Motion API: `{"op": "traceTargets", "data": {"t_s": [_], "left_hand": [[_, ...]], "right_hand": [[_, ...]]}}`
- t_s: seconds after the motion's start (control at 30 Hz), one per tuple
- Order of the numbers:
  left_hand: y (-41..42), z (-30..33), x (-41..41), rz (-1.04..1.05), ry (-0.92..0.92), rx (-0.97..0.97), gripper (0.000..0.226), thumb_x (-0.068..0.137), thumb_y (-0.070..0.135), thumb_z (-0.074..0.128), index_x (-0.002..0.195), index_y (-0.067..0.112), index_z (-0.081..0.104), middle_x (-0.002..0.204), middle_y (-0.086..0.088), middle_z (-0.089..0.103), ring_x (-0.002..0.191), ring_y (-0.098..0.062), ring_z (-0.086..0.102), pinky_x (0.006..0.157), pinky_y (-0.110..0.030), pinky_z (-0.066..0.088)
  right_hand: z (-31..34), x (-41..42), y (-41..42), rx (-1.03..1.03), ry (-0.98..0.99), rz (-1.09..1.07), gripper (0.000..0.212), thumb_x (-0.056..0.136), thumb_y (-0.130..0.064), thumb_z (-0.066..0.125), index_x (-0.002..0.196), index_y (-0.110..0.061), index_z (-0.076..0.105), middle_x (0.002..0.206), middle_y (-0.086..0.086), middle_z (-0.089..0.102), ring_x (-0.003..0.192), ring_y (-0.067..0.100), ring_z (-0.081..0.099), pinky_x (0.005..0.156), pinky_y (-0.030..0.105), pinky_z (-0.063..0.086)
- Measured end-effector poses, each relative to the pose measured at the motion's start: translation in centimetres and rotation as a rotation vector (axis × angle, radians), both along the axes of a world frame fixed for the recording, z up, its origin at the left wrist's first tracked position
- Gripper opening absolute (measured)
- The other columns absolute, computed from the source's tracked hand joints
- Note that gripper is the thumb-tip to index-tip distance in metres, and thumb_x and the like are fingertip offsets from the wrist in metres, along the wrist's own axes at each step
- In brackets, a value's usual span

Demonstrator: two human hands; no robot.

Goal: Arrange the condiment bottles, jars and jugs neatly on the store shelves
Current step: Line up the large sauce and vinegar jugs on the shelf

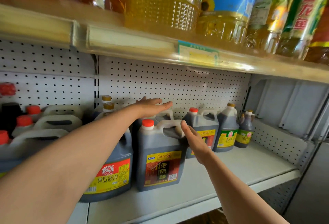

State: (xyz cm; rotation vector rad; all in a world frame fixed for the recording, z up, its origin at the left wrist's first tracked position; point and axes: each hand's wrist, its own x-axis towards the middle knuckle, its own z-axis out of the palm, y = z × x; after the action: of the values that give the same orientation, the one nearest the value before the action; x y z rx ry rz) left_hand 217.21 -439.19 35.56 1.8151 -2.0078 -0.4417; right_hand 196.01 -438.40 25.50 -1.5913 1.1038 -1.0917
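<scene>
risk: front vinegar jug [160,156] sits near the shelf [231,170] lip, a careless shove could tip it off | hands: left hand [151,107] flat open above the rear jugs, right hand [194,140] open, fingertips at the jug's handle, gripping nothing | contents: jugs look full of dark sauce, red caps on, oil jugs [160,8] overhead yellow

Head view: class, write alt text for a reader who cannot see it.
Two open hands, left hand and right hand, reach over dark vinegar jugs on a white store shelf; yellow oil bottles stand above.
</scene>
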Motion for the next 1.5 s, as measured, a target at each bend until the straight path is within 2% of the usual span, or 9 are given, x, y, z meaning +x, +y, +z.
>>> {"op": "traceTargets", "data": {"t_s": [0.07,0.17,0.3,0.5,0.7,0.83,0.97,1.33,1.5], "left_hand": [[1.4,0.4,-0.1,0.036,0.131,-0.066,0.087,0.079,0.088,0.037,0.151,0.039,0.032,0.163,-0.002,0.024,0.150,-0.027,0.019,0.119,-0.043,0.022],[4.0,0.0,-0.5,0.059,0.197,-0.155,0.083,0.082,0.076,0.054,0.151,0.033,0.035,0.159,0.001,0.034,0.142,-0.025,0.038,0.112,-0.034,0.034],[8.5,-2.2,-1.2,0.111,0.259,-0.242,0.082,0.080,0.057,0.073,0.148,0.028,0.040,0.146,-0.006,0.051,0.131,-0.025,0.050,0.107,-0.036,0.041],[16.8,-7.1,-1.4,0.258,0.309,-0.387,0.068,0.073,0.039,0.083,0.134,0.030,0.055,0.131,-0.008,0.062,0.118,-0.028,0.057,0.087,-0.029,0.043],[23.4,-15.6,-1.7,0.271,0.330,-0.146,0.072,0.077,0.040,0.081,0.140,0.027,0.049,0.141,-0.005,0.055,0.127,-0.025,0.053,0.097,-0.031,0.043],[26.9,-21.8,-2.7,0.285,0.392,-0.010,0.069,0.074,0.040,0.084,0.135,0.029,0.053,0.138,-0.006,0.056,0.125,-0.026,0.053,0.089,-0.029,0.042],[29.0,-27.2,-3.0,0.275,0.525,0.113,0.066,0.072,0.019,0.087,0.131,0.018,0.057,0.136,-0.012,0.056,0.123,-0.028,0.053,0.099,-0.034,0.045],[33.7,-40.0,-0.6,0.269,0.400,0.448,0.060,0.081,0.028,0.080,0.134,0.029,0.053,0.129,0.000,0.056,0.101,-0.019,0.058,0.072,-0.023,0.044],[37.3,-48.2,-1.7,0.235,0.470,0.609,0.059,0.083,0.013,0.078,0.136,0.017,0.051,0.143,-0.010,0.047,0.130,-0.027,0.046,0.094,-0.029,0.041]], "right_hand": [[-0.1,-0.8,1.5,0.023,0.028,-0.017,0.088,0.072,-0.078,0.055,0.143,-0.026,0.051,0.126,-0.022,0.060,0.114,-0.001,0.056,0.097,0.023,0.044],[0.2,-1.7,4.3,0.000,0.102,-0.075,0.082,0.084,-0.060,0.066,0.149,-0.015,0.045,0.142,0.000,0.055,0.125,0.015,0.054,0.108,0.040,0.047],[0.5,-2.7,8.3,-0.075,0.121,-0.160,0.073,0.087,-0.037,0.077,0.148,-0.012,0.045,0.130,0.006,0.066,0.116,0.019,0.063,0.095,0.035,0.054],[-1.1,-3.7,14.0,-0.152,0.382,-0.242,0.075,0.084,-0.041,0.079,0.146,-0.016,0.046,0.145,0.005,0.054,0.129,0.024,0.053,0.096,0.032,0.042],[-6.1,-4.0,19.3,0.036,0.457,-0.214,0.086,0.083,-0.041,0.080,0.152,-0.013,0.038,0.151,0.012,0.048,0.135,0.026,0.050,0.103,0.034,0.044],[-10.7,-3.9,23.1,0.092,0.560,-0.212,0.077,0.083,-0.041,0.079,0.148,-0.016,0.044,0.142,0.007,0.057,0.119,0.019,0.057,0.082,0.019,0.047],[-15.6,-3.7,25.8,0.147,0.684,-0.180,0.078,0.082,-0.045,0.078,0.148,-0.019,0.044,0.144,0.006,0.055,0.130,0.023,0.053,0.099,0.027,0.042],[-29.8,-2.2,32.5,0.544,0.750,-0.108,0.080,0.086,-0.047,0.074,0.153,-0.020,0.037,0.150,0.006,0.047,0.133,0.026,0.048,0.090,0.026,0.041],[-37.7,-2.5,36.8,0.700,0.709,-0.107,0.076,0.090,-0.038,0.073,0.153,-0.018,0.036,0.151,0.008,0.046,0.138,0.027,0.044,0.106,0.033,0.042]]}}
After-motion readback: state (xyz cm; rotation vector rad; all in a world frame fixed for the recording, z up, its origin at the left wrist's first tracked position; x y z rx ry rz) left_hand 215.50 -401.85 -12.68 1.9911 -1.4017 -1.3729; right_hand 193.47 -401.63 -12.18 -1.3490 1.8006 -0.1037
